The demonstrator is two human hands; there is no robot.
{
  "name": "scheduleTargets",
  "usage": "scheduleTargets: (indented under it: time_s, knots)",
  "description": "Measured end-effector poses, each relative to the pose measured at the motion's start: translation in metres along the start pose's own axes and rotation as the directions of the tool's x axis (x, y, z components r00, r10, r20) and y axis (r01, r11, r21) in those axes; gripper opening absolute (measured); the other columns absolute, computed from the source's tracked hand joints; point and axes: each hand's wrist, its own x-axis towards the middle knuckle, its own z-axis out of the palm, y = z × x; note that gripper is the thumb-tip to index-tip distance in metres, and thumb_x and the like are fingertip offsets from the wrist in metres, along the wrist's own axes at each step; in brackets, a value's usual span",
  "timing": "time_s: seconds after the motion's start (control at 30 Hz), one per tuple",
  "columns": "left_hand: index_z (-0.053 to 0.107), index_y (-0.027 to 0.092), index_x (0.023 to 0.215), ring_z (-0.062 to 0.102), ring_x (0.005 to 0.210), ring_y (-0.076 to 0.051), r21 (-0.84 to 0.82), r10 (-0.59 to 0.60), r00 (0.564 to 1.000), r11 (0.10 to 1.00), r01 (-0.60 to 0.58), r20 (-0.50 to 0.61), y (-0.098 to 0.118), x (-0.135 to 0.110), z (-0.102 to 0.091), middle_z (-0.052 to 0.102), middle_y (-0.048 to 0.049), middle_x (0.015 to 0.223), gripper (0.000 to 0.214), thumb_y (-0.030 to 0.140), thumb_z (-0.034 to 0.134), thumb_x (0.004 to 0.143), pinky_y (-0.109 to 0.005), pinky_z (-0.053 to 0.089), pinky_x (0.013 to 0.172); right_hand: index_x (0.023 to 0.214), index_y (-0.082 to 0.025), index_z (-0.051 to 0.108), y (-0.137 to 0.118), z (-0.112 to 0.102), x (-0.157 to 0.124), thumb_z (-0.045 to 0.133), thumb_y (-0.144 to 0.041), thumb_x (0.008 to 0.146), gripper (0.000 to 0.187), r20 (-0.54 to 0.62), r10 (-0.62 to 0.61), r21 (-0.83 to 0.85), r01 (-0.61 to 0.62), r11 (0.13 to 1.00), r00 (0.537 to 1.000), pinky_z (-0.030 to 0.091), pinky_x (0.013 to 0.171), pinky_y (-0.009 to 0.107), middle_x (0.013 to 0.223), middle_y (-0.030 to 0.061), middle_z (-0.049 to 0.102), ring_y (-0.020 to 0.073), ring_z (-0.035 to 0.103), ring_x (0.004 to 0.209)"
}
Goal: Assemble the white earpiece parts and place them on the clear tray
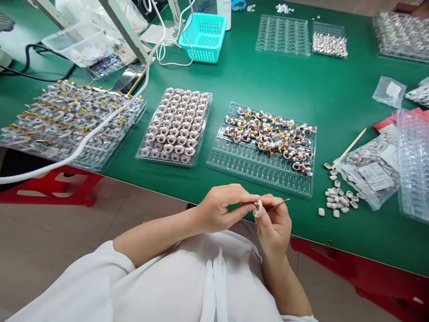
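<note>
My left hand and my right hand meet at the table's front edge, fingers closed in a pinch. Between their fingertips is a small white curved part with a gold-coloured strip at its left side. A thin dark pointed tool sticks out to the right from my right hand's fingers; its other end is hidden. Just beyond my hands lies a clear slotted tray, its far rows covered with similar curved parts bearing gold strips. Loose small white caps lie on the table right of my hands.
Left stand a tray of white shells and stacked trays of parts, with a white cable crossing over. Farther back are a turquoise basket and a clear tray. A bag of caps and a wooden stick lie right.
</note>
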Motion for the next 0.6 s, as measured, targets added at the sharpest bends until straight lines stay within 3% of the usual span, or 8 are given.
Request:
scheduleTargets:
  time_s: [0.23,0.43,0.6]
  knots:
    - [0.077,0.017,0.104,0.072,0.07,-0.016,0.015,-0.045,0.999,0.999,0.045,-0.014,0.0021,-0.0003,-0.0013,0.08,-0.0088,0.081,0.021,0.015,0.063,0.088,-0.027,0.058,0.068,0.105,-0.025,0.065,-0.0041,-0.0049,-0.0009,0.064,-0.023,0.092,0.014,0.045,0.015,-0.041,-0.013,0.999,0.999,0.05,0.063,0.027,0.089,0.0021,0.061,0.0142,0.06,0.074]
    - [0.077,0.016,0.102,0.073,0.07,-0.017,0.001,-0.025,0.998,1.0,0.025,-0.06,0.0003,-0.002,0.0013,0.08,-0.0094,0.081,0.021,0.013,0.064,0.087,-0.028,0.059,0.067,0.104,-0.027,0.067,-0.0044,-0.0041,-0.0007,0.062,-0.018,0.092,0.016,0.061,-0.067,-0.086,0.072,0.994,0.996,0.05,0.067,0.029,0.088,0.0021,0.061,0.0152,0.06,0.079]
    - [0.079,0.016,0.099,0.072,0.069,-0.017,-0.044,-0.13,0.992,0.991,0.129,-0.009,0.0032,-0.0006,-0.0018,0.08,-0.0098,0.08,0.019,0.017,0.064,0.087,-0.028,0.058,0.067,0.104,-0.027,0.066,-0.0043,-0.0021,-0.0019,0.062,-0.017,0.092,0.016,0.047,-0.087,-0.098,0.091,0.991,0.995,0.049,0.066,0.028,0.088,0.0019,0.06,0.015,0.059,0.079]
